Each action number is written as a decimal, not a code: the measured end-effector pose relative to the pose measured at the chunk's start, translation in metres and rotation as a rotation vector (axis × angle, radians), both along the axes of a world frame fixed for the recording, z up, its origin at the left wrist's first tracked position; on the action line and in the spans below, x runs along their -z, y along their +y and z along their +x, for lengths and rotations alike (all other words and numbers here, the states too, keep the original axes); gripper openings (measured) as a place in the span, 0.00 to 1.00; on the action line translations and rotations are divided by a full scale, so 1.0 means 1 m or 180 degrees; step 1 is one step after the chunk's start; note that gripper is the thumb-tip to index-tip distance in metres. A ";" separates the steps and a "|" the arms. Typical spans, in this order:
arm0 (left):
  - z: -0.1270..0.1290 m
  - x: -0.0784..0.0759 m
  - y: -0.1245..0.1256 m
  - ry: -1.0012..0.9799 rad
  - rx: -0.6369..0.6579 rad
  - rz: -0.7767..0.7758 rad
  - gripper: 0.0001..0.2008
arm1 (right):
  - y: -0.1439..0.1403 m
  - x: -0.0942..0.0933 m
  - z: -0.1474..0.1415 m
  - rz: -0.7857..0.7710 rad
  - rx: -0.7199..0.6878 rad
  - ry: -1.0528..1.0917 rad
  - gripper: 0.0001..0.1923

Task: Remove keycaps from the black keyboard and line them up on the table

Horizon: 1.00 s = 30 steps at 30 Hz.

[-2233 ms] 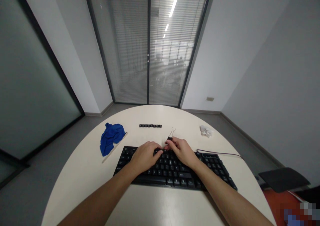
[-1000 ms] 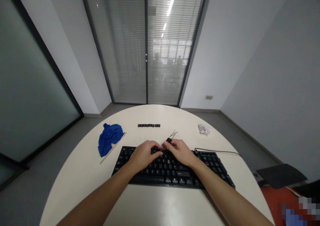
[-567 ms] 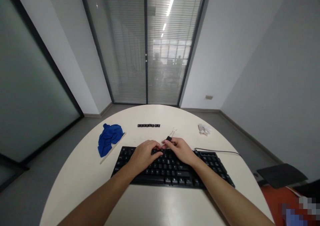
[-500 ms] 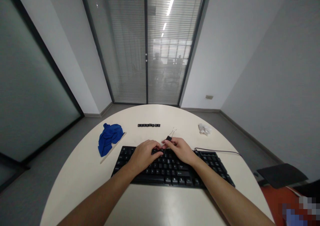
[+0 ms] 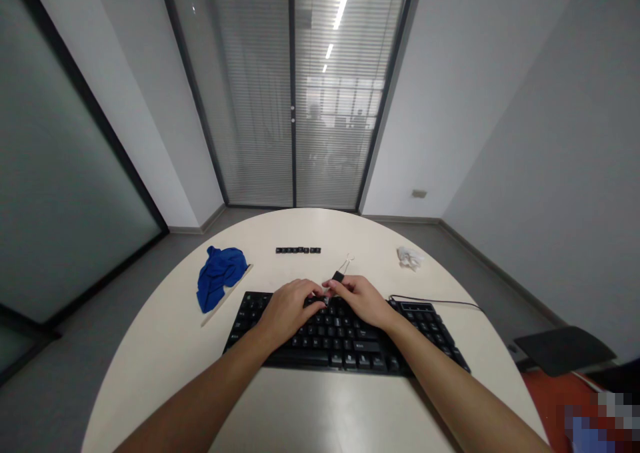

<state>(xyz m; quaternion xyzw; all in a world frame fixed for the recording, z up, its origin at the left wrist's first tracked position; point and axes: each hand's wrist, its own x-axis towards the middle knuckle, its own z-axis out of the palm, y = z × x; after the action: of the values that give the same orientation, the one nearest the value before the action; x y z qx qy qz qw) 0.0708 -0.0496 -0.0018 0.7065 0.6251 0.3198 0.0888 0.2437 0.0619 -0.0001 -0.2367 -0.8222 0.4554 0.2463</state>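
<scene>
Pinching a black-bodied metal-wire tool [image 5: 339, 276], right hand [image 5: 361, 299] barely shifted; left hand [image 5: 291, 309] over black plastic keyboard [image 5: 346, 336], grip unclear; work seemingly unadvanced.

Left forearm [image 5: 210, 386]: bare; we reach it forward and inward from the lower left.
Right forearm [image 5: 445, 386]: bare, angled inward from the lower right.
Left hand [image 5: 289, 309]: palm down, fingers [image 5: 310, 286] curled, thumb [image 5: 316, 308] pointing rightward.
Right hand [image 5: 364, 301]: we pinch thumb against fingers, just beside our left fingertips.
</scene>
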 end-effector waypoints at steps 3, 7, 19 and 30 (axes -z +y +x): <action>0.001 -0.002 -0.001 0.0141 0.0141 0.0033 0.04 | 0.000 -0.002 0.001 -0.0009 -0.0003 -0.0007 0.23; 0.001 -0.005 -0.003 0.0309 0.0366 0.0022 0.10 | 0.000 -0.003 0.001 -0.0089 -0.0028 0.0010 0.23; 0.001 -0.002 -0.002 0.0772 0.0591 0.0265 0.11 | 0.001 0.003 -0.001 -0.0272 -0.0158 0.0212 0.21; 0.001 0.000 0.001 0.0172 0.0088 0.0119 0.06 | 0.009 0.013 0.003 -0.0006 0.0501 0.0256 0.20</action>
<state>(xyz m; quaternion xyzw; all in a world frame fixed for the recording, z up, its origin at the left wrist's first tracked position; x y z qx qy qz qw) 0.0715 -0.0490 -0.0015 0.7250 0.6113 0.3110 0.0631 0.2469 0.0711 -0.0134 -0.2823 -0.7901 0.4445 0.3139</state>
